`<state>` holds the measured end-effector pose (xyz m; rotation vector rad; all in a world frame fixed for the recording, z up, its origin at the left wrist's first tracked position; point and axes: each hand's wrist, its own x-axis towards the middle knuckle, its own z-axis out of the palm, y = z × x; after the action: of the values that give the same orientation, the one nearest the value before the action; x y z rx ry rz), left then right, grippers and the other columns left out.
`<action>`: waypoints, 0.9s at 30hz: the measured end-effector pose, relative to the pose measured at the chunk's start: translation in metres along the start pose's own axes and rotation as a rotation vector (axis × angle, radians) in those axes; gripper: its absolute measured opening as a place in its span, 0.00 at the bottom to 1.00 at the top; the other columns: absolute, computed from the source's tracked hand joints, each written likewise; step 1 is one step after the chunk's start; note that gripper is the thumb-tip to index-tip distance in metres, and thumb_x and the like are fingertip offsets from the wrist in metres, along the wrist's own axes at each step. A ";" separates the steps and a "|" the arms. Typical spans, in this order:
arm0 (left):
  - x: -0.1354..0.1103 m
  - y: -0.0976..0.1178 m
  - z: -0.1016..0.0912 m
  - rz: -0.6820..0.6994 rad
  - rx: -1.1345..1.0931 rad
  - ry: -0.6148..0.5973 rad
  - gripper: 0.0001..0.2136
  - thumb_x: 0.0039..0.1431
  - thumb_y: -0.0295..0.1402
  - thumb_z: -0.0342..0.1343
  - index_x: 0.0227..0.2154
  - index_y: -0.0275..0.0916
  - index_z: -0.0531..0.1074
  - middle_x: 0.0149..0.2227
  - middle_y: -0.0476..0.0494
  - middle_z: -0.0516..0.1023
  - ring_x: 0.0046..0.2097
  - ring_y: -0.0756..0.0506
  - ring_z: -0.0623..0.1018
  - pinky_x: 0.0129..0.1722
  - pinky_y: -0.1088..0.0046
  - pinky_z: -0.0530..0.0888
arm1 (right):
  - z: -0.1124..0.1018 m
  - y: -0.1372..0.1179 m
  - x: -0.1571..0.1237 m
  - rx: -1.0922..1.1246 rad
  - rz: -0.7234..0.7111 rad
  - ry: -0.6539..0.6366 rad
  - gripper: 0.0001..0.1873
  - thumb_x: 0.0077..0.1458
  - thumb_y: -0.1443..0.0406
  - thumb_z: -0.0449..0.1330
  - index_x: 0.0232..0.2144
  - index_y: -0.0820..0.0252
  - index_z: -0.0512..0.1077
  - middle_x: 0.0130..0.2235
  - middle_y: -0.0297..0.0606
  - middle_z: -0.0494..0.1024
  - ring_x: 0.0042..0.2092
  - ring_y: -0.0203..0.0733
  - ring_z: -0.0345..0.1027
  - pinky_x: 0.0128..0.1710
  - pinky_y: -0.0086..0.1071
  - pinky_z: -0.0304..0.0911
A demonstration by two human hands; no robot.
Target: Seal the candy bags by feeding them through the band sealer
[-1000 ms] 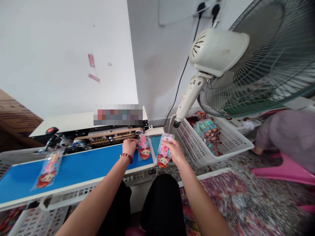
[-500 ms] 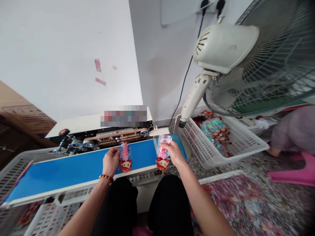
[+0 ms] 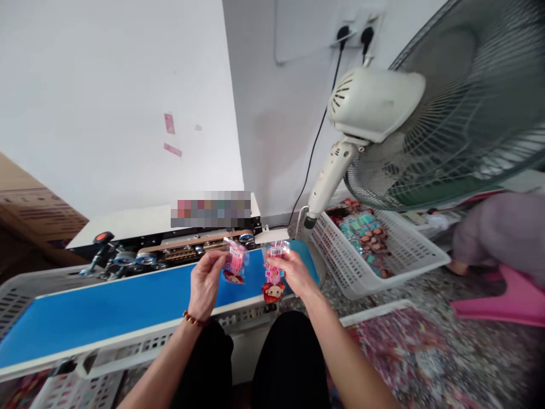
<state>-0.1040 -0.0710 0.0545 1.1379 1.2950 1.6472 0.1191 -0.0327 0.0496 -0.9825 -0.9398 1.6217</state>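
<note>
My left hand (image 3: 208, 279) pinches the edge of a small clear packet (image 3: 235, 262) with pink contents and a red-haired cartoon head at its lower end. The packet is tilted above the blue conveyor belt (image 3: 128, 301). In my right hand (image 3: 295, 271) is a similar clear packet (image 3: 273, 289), gripped between thumb and fingers, with its red-haired cartoon head hanging down by the belt's near edge. Both hands are closed and the two packets are close together but apart.
Behind the belt runs a sealing machine (image 3: 200, 244) with rollers. A large fan (image 3: 374, 105) leans in at the right. White baskets (image 3: 353, 281) of packets stand on the floor, near a pink stool (image 3: 506, 298) and another person's leg (image 3: 485, 233).
My left hand has lifted its packet off the belt and tilted it, moving right toward the other packet. The right hand's packet has shifted slightly left; the camera view has shifted a little.
</note>
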 end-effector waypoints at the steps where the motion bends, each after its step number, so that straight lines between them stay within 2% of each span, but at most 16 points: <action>1: 0.003 0.000 0.010 -0.015 -0.030 -0.019 0.16 0.55 0.45 0.68 0.36 0.38 0.77 0.36 0.43 0.82 0.38 0.46 0.79 0.40 0.74 0.75 | -0.001 -0.005 -0.002 -0.005 -0.026 0.006 0.18 0.36 0.57 0.76 0.31 0.58 0.80 0.31 0.36 0.81 0.33 0.41 0.75 0.35 0.32 0.68; 6: 0.010 0.000 0.048 -0.044 -0.067 -0.113 0.19 0.55 0.50 0.67 0.36 0.38 0.75 0.36 0.42 0.81 0.36 0.46 0.79 0.39 0.73 0.76 | 0.000 -0.025 -0.009 -0.014 -0.154 0.022 0.16 0.41 0.57 0.73 0.32 0.54 0.78 0.40 0.38 0.82 0.41 0.45 0.76 0.38 0.33 0.68; 10: 0.005 -0.003 0.063 -0.108 -0.043 -0.175 0.23 0.54 0.54 0.65 0.39 0.38 0.74 0.38 0.43 0.81 0.38 0.45 0.79 0.39 0.73 0.76 | 0.005 -0.027 -0.007 -0.123 -0.151 0.136 0.18 0.38 0.52 0.72 0.31 0.52 0.77 0.31 0.32 0.80 0.34 0.44 0.72 0.34 0.33 0.66; 13: 0.004 -0.005 0.071 -0.209 -0.079 -0.241 0.30 0.47 0.55 0.69 0.46 0.39 0.74 0.40 0.42 0.82 0.40 0.43 0.80 0.39 0.70 0.78 | 0.003 -0.027 -0.003 -0.143 -0.165 0.185 0.18 0.38 0.50 0.72 0.30 0.50 0.76 0.31 0.30 0.79 0.34 0.43 0.71 0.35 0.33 0.66; 14: 0.005 -0.005 0.073 -0.238 -0.075 -0.279 0.31 0.44 0.55 0.71 0.46 0.39 0.75 0.39 0.42 0.82 0.39 0.42 0.80 0.39 0.69 0.78 | 0.001 -0.027 -0.002 -0.148 -0.170 0.186 0.17 0.38 0.51 0.72 0.30 0.50 0.76 0.31 0.29 0.79 0.34 0.43 0.71 0.35 0.33 0.66; 17: 0.009 -0.004 0.079 -0.267 -0.007 -0.353 0.28 0.36 0.55 0.74 0.34 0.38 0.78 0.34 0.42 0.81 0.34 0.42 0.79 0.33 0.70 0.78 | -0.005 -0.027 -0.004 -0.169 -0.202 0.164 0.18 0.38 0.51 0.72 0.30 0.51 0.76 0.31 0.29 0.78 0.33 0.41 0.69 0.35 0.32 0.64; 19: 0.009 -0.003 0.081 -0.265 0.040 -0.340 0.27 0.35 0.55 0.74 0.30 0.38 0.78 0.31 0.44 0.80 0.30 0.45 0.76 0.27 0.73 0.76 | -0.007 -0.026 -0.006 -0.179 -0.214 0.142 0.18 0.39 0.51 0.71 0.31 0.52 0.76 0.30 0.29 0.77 0.31 0.39 0.66 0.33 0.31 0.62; 22: 0.008 -0.003 0.083 -0.272 0.091 -0.286 0.27 0.36 0.55 0.74 0.32 0.38 0.79 0.28 0.47 0.79 0.26 0.47 0.74 0.22 0.77 0.72 | -0.010 -0.022 -0.006 -0.218 -0.225 0.141 0.17 0.41 0.51 0.71 0.31 0.53 0.76 0.28 0.28 0.74 0.28 0.36 0.61 0.30 0.29 0.58; 24: 0.006 -0.005 0.085 -0.293 0.097 -0.276 0.28 0.34 0.55 0.74 0.32 0.38 0.80 0.28 0.47 0.80 0.27 0.47 0.75 0.24 0.76 0.74 | -0.012 -0.018 -0.003 -0.244 -0.240 0.170 0.17 0.42 0.51 0.70 0.30 0.53 0.76 0.27 0.27 0.73 0.28 0.36 0.61 0.30 0.29 0.57; 27: 0.006 -0.008 0.087 -0.332 0.075 -0.326 0.29 0.31 0.56 0.75 0.32 0.38 0.81 0.32 0.44 0.82 0.31 0.43 0.79 0.29 0.72 0.78 | -0.019 -0.012 0.004 -0.262 -0.241 0.204 0.17 0.42 0.51 0.70 0.29 0.54 0.75 0.27 0.28 0.73 0.28 0.36 0.62 0.31 0.29 0.58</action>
<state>-0.0241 -0.0357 0.0561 1.1119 1.2596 1.1293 0.1397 -0.0235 0.0525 -1.1406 -1.1013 1.1942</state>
